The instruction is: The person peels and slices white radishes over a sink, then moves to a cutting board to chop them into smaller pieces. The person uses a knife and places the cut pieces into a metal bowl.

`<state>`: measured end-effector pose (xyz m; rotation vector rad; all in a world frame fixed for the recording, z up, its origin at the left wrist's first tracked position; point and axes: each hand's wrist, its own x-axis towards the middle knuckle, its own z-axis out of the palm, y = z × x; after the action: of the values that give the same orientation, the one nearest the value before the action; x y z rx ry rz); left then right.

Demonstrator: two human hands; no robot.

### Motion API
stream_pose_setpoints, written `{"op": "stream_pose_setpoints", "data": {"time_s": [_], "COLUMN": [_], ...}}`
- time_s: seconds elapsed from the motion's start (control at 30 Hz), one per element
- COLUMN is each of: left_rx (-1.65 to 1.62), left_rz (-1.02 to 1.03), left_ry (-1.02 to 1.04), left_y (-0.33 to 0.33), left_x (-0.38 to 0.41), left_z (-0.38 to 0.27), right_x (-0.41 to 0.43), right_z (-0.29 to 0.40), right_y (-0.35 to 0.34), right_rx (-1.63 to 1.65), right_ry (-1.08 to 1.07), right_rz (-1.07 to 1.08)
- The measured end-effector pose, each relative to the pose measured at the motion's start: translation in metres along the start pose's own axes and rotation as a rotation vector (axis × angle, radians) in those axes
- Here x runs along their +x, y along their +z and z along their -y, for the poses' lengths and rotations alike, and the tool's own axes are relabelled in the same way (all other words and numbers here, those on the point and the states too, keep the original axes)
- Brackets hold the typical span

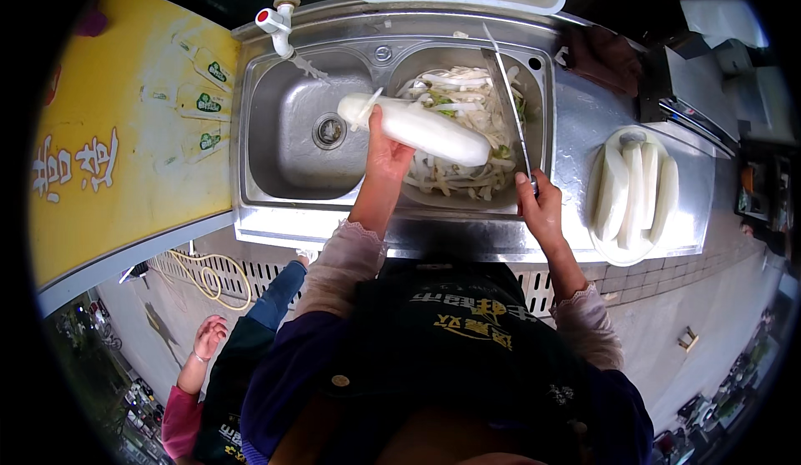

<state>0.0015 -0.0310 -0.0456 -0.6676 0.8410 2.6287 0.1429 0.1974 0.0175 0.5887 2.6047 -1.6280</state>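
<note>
My left hand [388, 152] grips a large peeled white radish [438, 128] across the middle of the double sink. A loose strip of peel sticks out near its left end. In my right hand [539, 205] is the handle of a long knife [508, 96], its blade pointing up and away over the right basin, apart from the radish. Beneath both, the right basin [539, 152] holds a heap of radish peelings [460, 183] with some green tops. Several peeled radishes [616, 190] lie on an oval white plate [635, 253] to the right.
Water runs from a white plastic tap [281, 30] into the left basin [275, 146]. A white plastic tub [457, 5] stands behind the sink. A brown cloth [601, 58] lies at the back right. A co-worker [234, 352] is behind at the left, near a yellow hose [247, 277].
</note>
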Motion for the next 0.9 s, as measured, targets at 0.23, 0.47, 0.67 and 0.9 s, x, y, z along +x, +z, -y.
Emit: {"op": "stream_pose_setpoints", "data": {"time_s": [0.23, 0.47, 0.67, 0.9], "left_rx": [-0.144, -0.152, -0.180, -0.248], "left_rz": [-0.085, -0.058, 0.027, -0.107], "left_ry": [0.124, 0.146, 0.278, 0.225], "left_y": [-0.006, -0.004, -0.012, -0.001], "left_x": [0.017, 0.014, 0.027, 0.028], "left_z": [0.005, 0.005, -0.013, -0.009], "right_x": [-0.016, -0.011, -0.012, 0.003], "right_z": [0.018, 0.014, -0.008, 0.015], "right_y": [0.030, 0.050, 0.050, 0.059], "right_rx": [0.092, 0.116, 0.316, 0.180], "right_ry": [-0.007, -0.123, 0.306, -0.070], "right_rz": [-0.079, -0.155, -0.027, -0.143]}}
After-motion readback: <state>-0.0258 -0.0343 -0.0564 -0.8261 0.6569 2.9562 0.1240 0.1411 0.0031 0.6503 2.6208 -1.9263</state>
